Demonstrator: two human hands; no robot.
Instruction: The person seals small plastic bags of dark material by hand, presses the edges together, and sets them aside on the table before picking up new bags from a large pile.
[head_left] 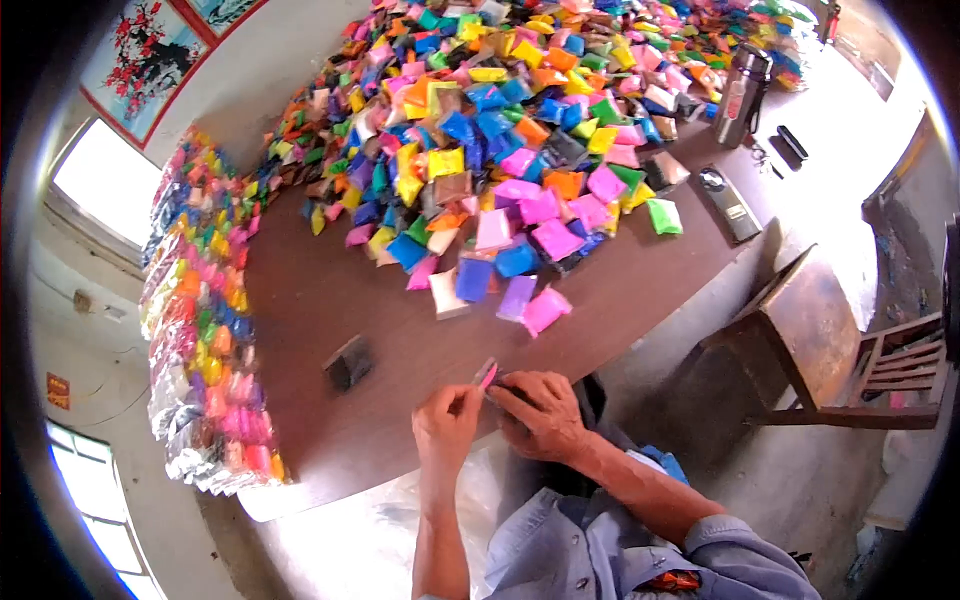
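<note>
Head view: a small pink item (488, 375) is clamped between the fingertips of the left hand (445, 425) and right hand (541, 415), near the table's edge (370, 478); brown tabletop (300, 290) is seen between hands and heaped packets (500, 150).

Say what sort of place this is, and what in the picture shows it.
Probably a small packing workshop, perhaps in a home: a heap of small coloured packets covers much of the table, bulging bags of similar pieces line its left side, and a flower picture hangs above.
</note>
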